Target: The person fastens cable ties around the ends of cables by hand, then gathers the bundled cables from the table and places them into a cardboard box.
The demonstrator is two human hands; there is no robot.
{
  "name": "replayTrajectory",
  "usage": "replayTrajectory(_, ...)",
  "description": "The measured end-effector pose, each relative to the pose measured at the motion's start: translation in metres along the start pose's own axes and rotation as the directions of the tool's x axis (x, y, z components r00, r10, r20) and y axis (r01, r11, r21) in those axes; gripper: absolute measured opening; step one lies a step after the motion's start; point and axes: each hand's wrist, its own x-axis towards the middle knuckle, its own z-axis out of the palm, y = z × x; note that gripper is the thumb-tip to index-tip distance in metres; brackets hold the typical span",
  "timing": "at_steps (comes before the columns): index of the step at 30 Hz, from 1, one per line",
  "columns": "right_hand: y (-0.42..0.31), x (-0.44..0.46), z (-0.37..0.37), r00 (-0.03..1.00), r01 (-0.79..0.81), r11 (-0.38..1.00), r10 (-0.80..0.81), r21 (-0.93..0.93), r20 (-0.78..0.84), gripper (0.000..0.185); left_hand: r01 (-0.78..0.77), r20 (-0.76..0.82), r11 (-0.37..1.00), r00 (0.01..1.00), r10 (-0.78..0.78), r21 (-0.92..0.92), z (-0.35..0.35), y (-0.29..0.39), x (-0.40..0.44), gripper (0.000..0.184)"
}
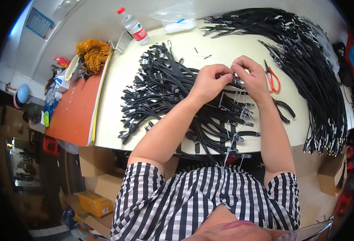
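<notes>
My left hand (210, 83) and my right hand (252, 80) meet above the far end of a cable pile. Thumb and fingers are pinched on both, the fingertips almost touching; whatever lies between them is too small to make out. Below and around them spread bundled black cables (173, 86), with plugs at their ends. Thin pale zip ties (228, 154) stick out from several bundles on the near right side. Just right of my right hand lie orange-handled scissors or snips (273, 80), and black-handled pliers (284, 110) rest nearer me, beside my forearm.
A large heap of black cables (305, 76) curves along the table's right side. At the back stand a water bottle (136, 28) and a clear plastic bag (177, 20). An orange board (78, 106) borders the left, with orange mesh (92, 54) on it.
</notes>
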Motion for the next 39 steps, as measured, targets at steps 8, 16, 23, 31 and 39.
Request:
replayTrajectory(8,-0.008,-0.002,0.011,0.999,0.026,0.968,-0.036,0.250,0.037,0.009,0.036,-0.004,0.909,0.999,-0.042,-0.415,0.000,-0.007,0.004,0.011)
replayTrajectory(16,0.001,0.002,0.012,0.998,0.056,0.913,-0.067,0.405,0.013,0.013,-0.058,-0.089,0.854,0.996,0.014,-0.517,0.004,-0.003,0.001,0.016)
replayTrajectory(23,0.013,0.006,0.005,0.994,0.042,0.805,0.026,0.591,-0.106,0.011,-0.212,-0.167,0.970,0.967,0.191,-0.118,0.014,0.002,-0.001,0.021)
replayTrajectory(31,0.023,0.006,-0.002,0.986,-0.078,0.721,0.157,0.689,-0.052,0.012,-0.419,-0.195,0.901,0.880,0.434,0.111,0.019,0.000,0.004,0.022)
replayTrajectory(39,0.024,0.007,-0.003,0.988,-0.038,0.828,0.114,0.560,-0.101,0.015,-0.315,-0.108,0.948,0.942,0.319,0.051,0.019,-0.001,0.004,0.020)
